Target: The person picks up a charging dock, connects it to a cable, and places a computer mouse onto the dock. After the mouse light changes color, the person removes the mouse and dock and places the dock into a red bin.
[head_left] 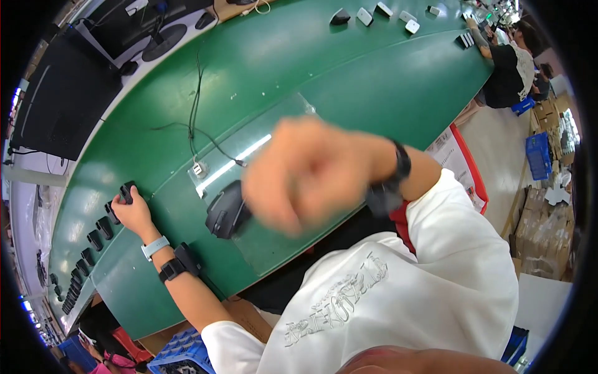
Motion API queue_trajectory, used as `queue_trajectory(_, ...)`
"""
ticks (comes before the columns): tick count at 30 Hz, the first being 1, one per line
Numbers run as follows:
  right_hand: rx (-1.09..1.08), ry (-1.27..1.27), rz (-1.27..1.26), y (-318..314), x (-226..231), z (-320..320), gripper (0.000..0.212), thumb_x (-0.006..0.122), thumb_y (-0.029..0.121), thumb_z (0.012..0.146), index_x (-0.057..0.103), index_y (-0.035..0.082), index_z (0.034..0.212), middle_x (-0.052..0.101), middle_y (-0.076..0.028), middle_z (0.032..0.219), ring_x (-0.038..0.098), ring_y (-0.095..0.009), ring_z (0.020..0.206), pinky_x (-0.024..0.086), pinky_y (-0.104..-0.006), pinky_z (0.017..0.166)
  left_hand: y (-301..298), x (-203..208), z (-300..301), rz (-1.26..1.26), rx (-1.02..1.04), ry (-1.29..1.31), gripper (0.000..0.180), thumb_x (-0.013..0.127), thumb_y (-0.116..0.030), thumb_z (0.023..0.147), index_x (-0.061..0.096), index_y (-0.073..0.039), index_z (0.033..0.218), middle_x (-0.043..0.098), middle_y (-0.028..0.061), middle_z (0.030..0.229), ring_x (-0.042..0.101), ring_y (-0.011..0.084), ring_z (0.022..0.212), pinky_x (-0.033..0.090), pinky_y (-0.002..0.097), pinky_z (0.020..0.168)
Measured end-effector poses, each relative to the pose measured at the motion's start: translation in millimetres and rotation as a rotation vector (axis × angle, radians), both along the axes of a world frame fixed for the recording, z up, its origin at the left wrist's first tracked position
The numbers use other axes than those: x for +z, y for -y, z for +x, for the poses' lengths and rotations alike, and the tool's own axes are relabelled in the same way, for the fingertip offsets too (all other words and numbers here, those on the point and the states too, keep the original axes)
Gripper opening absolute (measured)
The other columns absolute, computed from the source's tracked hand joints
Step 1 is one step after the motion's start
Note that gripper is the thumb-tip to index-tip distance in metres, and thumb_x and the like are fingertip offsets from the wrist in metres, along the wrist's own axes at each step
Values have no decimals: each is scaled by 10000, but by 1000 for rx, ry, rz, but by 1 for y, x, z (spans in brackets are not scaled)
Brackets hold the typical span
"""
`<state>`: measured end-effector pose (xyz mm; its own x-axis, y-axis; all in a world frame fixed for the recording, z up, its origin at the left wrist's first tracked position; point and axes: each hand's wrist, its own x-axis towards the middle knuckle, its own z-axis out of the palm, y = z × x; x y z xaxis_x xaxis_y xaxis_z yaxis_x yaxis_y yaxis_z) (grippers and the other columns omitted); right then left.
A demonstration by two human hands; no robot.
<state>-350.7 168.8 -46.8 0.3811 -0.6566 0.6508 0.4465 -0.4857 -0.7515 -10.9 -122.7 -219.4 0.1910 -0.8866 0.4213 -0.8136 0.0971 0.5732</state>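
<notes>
My left hand reaches out to the left over the green table and grips a black computer mouse at the near end of a row of black mice. My right hand is raised close to the camera, blurred, with fingers curled into a fist and nothing visible in it. Beneath it another black mouse lies on a clear mat. A thin black cable runs across the table to small connectors beside that mat.
A black monitor stands at the far left edge. Small white and black devices lie along the far side. Another person works at the top right. Blue crates and cardboard boxes stand on the right.
</notes>
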Motion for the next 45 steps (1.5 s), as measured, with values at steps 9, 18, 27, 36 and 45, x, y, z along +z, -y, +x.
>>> queue_trajectory(9,-2076,-1282,297,139,-149,-366,672,791,408,755,574,210,1360,568,-217,1351,519,-401,1267,446,-521,1066,-30,38,-22,-274,67,162,639,797,-326,847,529,-4,1329,548,200,1325,506,383,1258,408,498,1049)
queue_trajectory(18,-874,-648,274,168,-109,-139,514,813,306,846,624,86,1270,672,-54,1127,626,-179,1036,507,-323,895,-81,78,-56,497,-886,-1083,403,645,-143,986,487,-24,1337,544,177,1328,654,250,983,569,352,758)
queue_trajectory(27,-636,-1306,328,106,-76,8,408,815,190,764,678,-7,1094,708,-129,837,681,-308,797,553,-386,749,-76,59,-83,696,-914,-1203,367,708,26,871,472,-51,1141,631,139,1080,634,187,764,490,286,561)
queue_trajectory(36,-423,-603,566,147,-84,31,226,682,109,866,702,-44,1032,716,-85,855,671,-153,758,544,-297,714,-75,56,-73,470,-1051,-994,541,787,55,775,591,15,1278,686,121,1023,710,195,851,581,285,710)
queue_trajectory(45,-550,-28,537,154,-102,62,141,733,106,931,698,-13,999,725,-62,901,687,-114,794,554,-256,707,-81,55,-76,430,-1155,-826,666,851,59,690,621,5,1313,679,75,1089,677,154,929,564,290,840)
